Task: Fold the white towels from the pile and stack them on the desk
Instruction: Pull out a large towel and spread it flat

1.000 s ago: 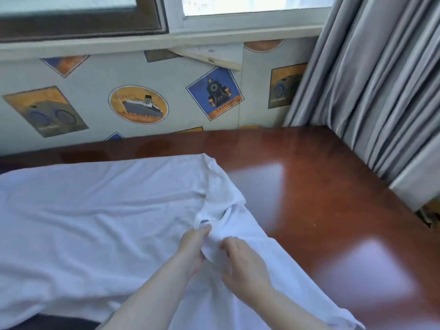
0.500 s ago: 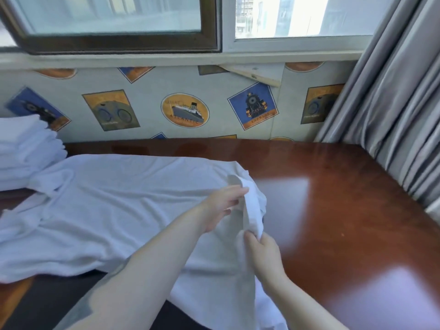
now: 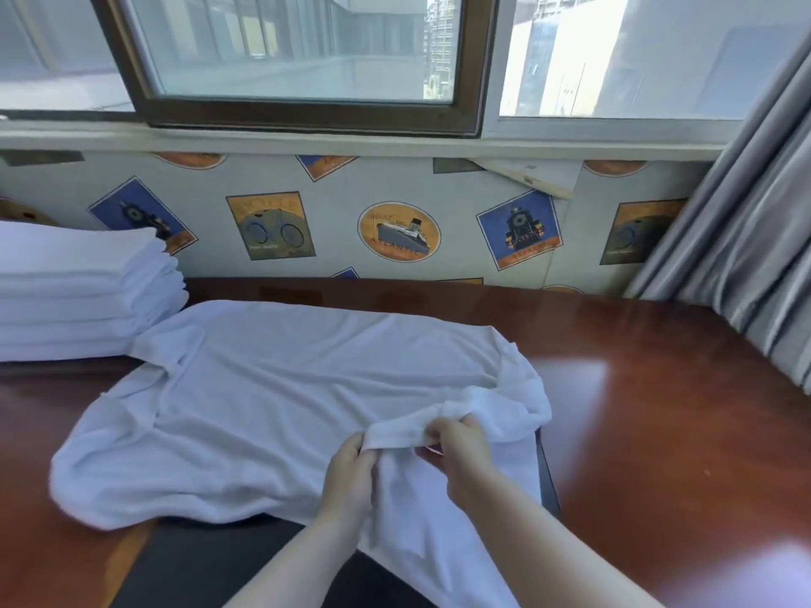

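A large white towel (image 3: 281, 388) lies spread over the reddish-brown desk (image 3: 658, 410), its near part hanging over the front edge. My left hand (image 3: 351, 471) and my right hand (image 3: 456, 449) both pinch a bunched edge of this towel near its right front side, a short strip of cloth stretched between them. At the far left stands a stack of folded white towels (image 3: 79, 291), touching the spread towel's back left corner.
A wall with picture wallpaper (image 3: 399, 232) and a window (image 3: 307, 59) runs behind the desk. Grey curtains (image 3: 746, 265) hang at the right. A dark mat (image 3: 210, 559) shows under the towel at the front edge. The desk's right half is bare wood.
The view has swung left and up, bringing the folded stack into sight. Both hands have shifted along the towel's edge and now hold it low and bunched, closer to the front.
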`<state>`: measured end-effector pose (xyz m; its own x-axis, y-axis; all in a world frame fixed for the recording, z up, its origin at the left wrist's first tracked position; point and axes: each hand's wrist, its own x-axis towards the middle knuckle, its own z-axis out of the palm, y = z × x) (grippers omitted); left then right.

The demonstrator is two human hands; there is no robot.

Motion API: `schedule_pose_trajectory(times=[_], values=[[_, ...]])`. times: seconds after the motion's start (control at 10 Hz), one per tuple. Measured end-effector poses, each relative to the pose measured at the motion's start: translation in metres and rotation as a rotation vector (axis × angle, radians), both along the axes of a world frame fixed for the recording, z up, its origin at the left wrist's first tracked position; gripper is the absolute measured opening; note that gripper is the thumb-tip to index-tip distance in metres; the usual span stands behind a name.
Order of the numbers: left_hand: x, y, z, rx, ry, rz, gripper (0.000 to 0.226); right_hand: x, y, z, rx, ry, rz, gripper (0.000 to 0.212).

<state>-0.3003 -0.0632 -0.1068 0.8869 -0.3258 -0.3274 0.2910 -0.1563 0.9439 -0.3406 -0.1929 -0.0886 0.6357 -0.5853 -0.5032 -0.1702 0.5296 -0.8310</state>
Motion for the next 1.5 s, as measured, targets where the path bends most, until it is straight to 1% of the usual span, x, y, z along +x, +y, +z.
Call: schedule_pose_trajectory(times=[0.1, 0.2, 0.3, 0.4, 0.5, 0.6, 0.7, 0.8, 0.9, 1.0, 1.1, 1.2, 1.3, 1.4, 1.5], values=[[0.017, 0.008, 0.008, -0.092, 0.085, 0.051, 0.021, 0.012, 0.022, -0.014, 0.109, 0.065, -0.117, 0.02], [0.016, 0.007, 0.012, -0.053, 0.012, 0.003, 0.023, 0.018, 0.036, -0.031, -0.045, 0.224, -0.201, 0.02], [0.015, 0.016, 0.019, -0.054, -0.14, -0.164, 0.019, 0.015, 0.029, -0.036, -0.337, 0.402, -0.068, 0.054], [0.009, 0.024, 0.027, -0.057, -0.214, -0.529, 0.029, 0.011, 0.017, -0.038, -0.714, 0.61, 0.349, 0.087], [0.001, 0.029, 0.044, -0.162, -0.195, -0.784, 0.019, 0.007, 0.0, -0.04, -1.102, 0.839, 0.653, 0.053], [0.001, 0.03, 0.058, -0.18, -0.178, -0.828, 0.018, 0.001, -0.02, -0.041, -1.034, 0.904, 0.738, 0.024], [0.007, 0.031, 0.065, -0.217, -0.115, -0.835, 0.023, -0.004, -0.036, -0.034, -1.025, 0.932, 0.729, 0.032], [0.016, 0.029, 0.063, -0.189, -0.087, -0.669, 0.018, -0.003, -0.051, -0.034, -0.949, 0.91, 0.688, 0.041], [0.031, 0.023, 0.026, 0.249, -0.309, -0.513, 0.026, -0.004, -0.073, -0.046, -0.979, 0.915, 0.685, 0.041], [0.035, 0.021, -0.03, 0.638, -0.396, -0.591, 0.026, -0.016, -0.072, -0.061, -0.987, 0.856, 0.774, 0.025], [0.029, 0.024, -0.081, 0.979, -0.481, -0.533, 0.047, -0.022, -0.08, -0.084, -1.074, 0.824, 1.002, 0.023], [0.019, 0.024, -0.105, 1.14, -0.496, -0.596, 0.054, -0.026, -0.09, -0.095, -1.154, 0.832, 1.113, 0.058], [0.006, 0.015, -0.114, 1.273, -0.514, -0.538, 0.055, -0.026, -0.096, -0.1, -1.217, 0.903, 1.116, 0.068], [-0.012, -0.012, -0.106, 1.364, -0.602, -0.535, 0.052, -0.028, -0.108, -0.107, -1.272, 0.955, 1.127, 0.061], [-0.024, -0.042, -0.096, 1.389, -0.574, -0.642, 0.041, -0.038, -0.13, -0.105, -1.374, 1.03, 1.172, 0.038]])
